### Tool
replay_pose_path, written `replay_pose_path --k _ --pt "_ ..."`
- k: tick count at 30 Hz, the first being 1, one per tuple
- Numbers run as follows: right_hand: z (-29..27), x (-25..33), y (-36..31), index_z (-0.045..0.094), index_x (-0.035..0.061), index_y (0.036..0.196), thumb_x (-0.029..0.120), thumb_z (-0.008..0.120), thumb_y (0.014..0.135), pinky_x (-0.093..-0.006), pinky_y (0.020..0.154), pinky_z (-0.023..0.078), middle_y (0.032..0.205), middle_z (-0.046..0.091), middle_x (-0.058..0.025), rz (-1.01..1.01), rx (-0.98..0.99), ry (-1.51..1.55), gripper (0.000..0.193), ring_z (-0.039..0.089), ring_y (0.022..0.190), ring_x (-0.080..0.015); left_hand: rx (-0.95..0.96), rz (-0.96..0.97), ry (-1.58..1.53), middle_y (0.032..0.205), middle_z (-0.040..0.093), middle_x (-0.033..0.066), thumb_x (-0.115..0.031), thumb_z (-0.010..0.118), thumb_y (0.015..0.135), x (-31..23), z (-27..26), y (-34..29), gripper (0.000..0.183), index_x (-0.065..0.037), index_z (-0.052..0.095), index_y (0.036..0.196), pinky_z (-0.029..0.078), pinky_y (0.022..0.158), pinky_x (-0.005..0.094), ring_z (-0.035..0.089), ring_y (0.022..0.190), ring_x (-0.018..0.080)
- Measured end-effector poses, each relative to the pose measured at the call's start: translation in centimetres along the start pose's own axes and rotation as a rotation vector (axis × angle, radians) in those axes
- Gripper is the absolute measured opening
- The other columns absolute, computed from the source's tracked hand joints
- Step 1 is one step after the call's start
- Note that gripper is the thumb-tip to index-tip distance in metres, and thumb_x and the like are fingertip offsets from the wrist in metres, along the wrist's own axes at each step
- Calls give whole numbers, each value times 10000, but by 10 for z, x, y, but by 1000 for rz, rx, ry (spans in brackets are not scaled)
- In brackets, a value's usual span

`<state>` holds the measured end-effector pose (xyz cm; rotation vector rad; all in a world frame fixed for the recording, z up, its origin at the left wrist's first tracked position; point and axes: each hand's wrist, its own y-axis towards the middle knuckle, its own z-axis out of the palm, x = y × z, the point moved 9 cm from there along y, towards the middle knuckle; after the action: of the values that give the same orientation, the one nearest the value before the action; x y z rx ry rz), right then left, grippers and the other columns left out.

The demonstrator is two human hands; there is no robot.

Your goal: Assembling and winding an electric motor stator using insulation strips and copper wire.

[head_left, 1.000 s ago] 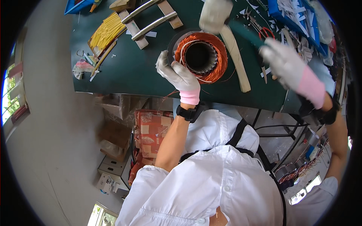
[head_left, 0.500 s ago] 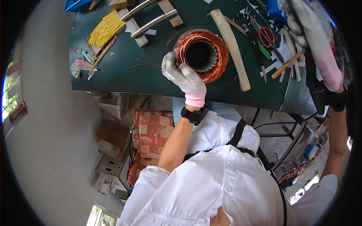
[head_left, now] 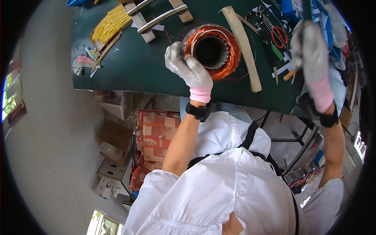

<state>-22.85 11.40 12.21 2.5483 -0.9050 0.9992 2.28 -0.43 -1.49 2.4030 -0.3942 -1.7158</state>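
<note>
A wound motor stator (head_left: 234, 58) with orange-red copper coils and a dark round bore stands on the green table, white cord lying along its top. My gloved left hand (head_left: 188, 66) is at the stator's left side, fingers curled against the coil edge; exactly what lies between the fingertips is hidden. Thin copper wire rises beside those fingers. On the right, my gloved right hand (head_left: 313, 55) is smeared by motion and closed round a long dark tool (head_left: 307, 11), whose kind I cannot make out. It hangs over the table's right side, apart from the stator.
A pale wooden stick (head_left: 243, 51) lies right of the stator. Beyond it are red-handled scissors (head_left: 279, 37), a green-handled knife (head_left: 276, 51) and paper scraps. Yellow sleeving (head_left: 111, 26) lies at left, near a frame with metal bars (head_left: 162, 18). Blue bins (head_left: 290, 9) stand far right.
My right hand has moved left and toward me with the long dark tool. My left hand stays at the stator's left side. The wire by its fingers has shifted upward.
</note>
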Motion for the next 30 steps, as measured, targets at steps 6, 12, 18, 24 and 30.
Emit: replay_pose_path --k 6,12,18,24,30 --pt "59 16 -10 475 49 853 300 436 915 -370 530 418 558 455 -161 59 898 -307 261 509 514 -299 -20 42 61 1177 457 177 -136 371 864 -2 -9 14 369 20 458 1186 255 1002 442 376 1147 328" --pt "33 4 -13 484 63 922 358 388 972 -258 406 357 615 476 -40 176 218 138 313 405 413 -133 -28 44 61 1176 462 152 -139 361 876 -2 -4 2 357 9 454 1188 258 1003 423 378 1132 310" --pt "54 53 -8 480 29 911 266 456 935 -349 480 403 559 484 -123 -14 779 -216 240 533 498 -238 -13 27 116 1146 475 146 -194 358 907 2 -10 18 343 0 468 1168 286 968 406 396 1096 285" --pt "35 10 -22 473 55 1008 374 407 964 -246 410 365 611 420 -3 240 241 97 329 403 438 -98 22 74 81 1155 481 143 -184 359 900 -6 -3 0 368 7 466 1196 264 998 404 392 1120 282" --pt "48 31 -6 488 42 803 301 456 934 -301 450 397 502 426 -88 215 769 -156 292 501 477 -206 88 71 70 1153 480 151 -180 357 903 -6 -8 8 374 5 450 1214 282 983 405 395 1112 295"
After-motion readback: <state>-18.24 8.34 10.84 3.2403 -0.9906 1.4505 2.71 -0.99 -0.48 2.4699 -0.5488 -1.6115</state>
